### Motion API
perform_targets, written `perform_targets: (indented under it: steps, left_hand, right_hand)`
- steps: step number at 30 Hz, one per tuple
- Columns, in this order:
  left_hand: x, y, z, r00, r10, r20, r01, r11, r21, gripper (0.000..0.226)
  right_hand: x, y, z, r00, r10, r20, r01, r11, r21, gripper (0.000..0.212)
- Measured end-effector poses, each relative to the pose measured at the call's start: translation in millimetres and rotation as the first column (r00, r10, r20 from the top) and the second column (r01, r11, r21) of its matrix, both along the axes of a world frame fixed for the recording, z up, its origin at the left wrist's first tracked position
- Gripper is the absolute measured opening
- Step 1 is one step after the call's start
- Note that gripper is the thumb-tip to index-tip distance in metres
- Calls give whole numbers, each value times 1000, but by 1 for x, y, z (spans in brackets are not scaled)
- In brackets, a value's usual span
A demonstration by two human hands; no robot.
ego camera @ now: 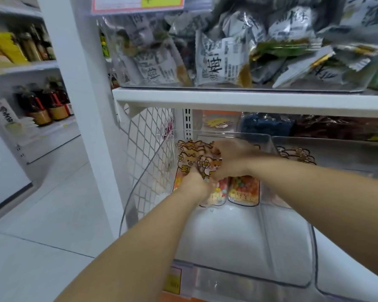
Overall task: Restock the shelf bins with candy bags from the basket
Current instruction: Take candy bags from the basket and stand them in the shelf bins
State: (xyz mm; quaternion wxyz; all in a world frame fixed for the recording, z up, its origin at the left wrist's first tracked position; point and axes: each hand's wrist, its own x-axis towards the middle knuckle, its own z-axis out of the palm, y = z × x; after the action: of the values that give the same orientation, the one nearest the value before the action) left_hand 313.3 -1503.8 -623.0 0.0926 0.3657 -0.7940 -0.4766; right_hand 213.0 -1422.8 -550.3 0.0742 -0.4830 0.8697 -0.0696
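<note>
Head view: a few clear cartoon-printed candy bags (244, 190) of coloured sweets are stood upright at the twelve o'clock end of a transparent plastic shelf bin (292, 282). Their tops are gripped by the curled right hand (229, 158), and their lower parts are clutched by the left hand (196, 182). Toward six o'clock the bin floor lies bare, so restocking is judged barely begun. No basket is seen.

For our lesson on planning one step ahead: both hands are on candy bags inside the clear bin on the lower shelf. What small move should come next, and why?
Probably release the candy bags and draw both hands back. The left hand and right hand grip bags that already stand in a row at the back of the clear bin, so they seem placed.
</note>
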Motion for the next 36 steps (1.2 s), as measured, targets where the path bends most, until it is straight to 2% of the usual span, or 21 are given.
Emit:
perform_targets:
  steps: [1,3,7,9,11,13,16,19,21,24,28,30,32,36]
  left_hand:
    - [1,-3,2,999,-47,19,47,999,-4,61]
    - [6,-8,7,990,-130,55,130,991,6,56]
    - [21,-21,14,966,-228,121,220,973,74,72]
    - [26,-23,16,948,-257,185,246,966,82,62]
    - [27,-25,15,925,-288,247,287,957,41,51]
    - [26,-25,13,887,-316,336,353,934,-55,50]
    - [25,-22,4,862,-291,414,388,905,-173,57]
    - [23,-23,-9,859,-238,453,361,910,-205,74]
    - [22,-27,-14,879,-212,428,324,923,-208,79]
    - [19,-32,-16,906,-197,374,301,921,-245,80]
    - [16,-37,-22,923,-151,353,280,893,-351,70]
    - [17,-39,-22,932,-157,327,276,893,-357,63]
    - [21,-41,-20,940,-178,290,273,904,-329,53]
    - [26,-40,-19,955,-216,203,269,918,-292,21]
  right_hand:
    - [3,-3,-1,997,18,-78,-17,1000,14,66]
    - [7,-9,-2,991,57,-121,-52,998,39,61]
    - [9,-13,-5,995,39,-88,-30,995,98,61]
    - [9,-13,-10,995,37,-91,-27,994,108,66]
    - [11,-12,-14,994,39,-98,-30,995,91,70]
    - [12,-11,-17,991,42,-126,-32,997,75,73]
    - [13,-9,-22,987,18,-161,-7,998,69,65]
    - [14,-11,-23,983,-42,-179,54,997,63,47]
    - [15,-16,-22,975,-96,-199,111,992,67,32]
    - [14,-22,-24,952,-163,-258,180,983,43,22]
    - [9,-26,-27,911,-221,-348,235,972,-3,18]
    - [9,-26,-31,895,-236,-380,239,970,-40,25]
    - [10,-24,-38,899,-222,-377,197,975,-104,43]
    - [10,-20,-45,933,-169,-318,111,975,-192,74]
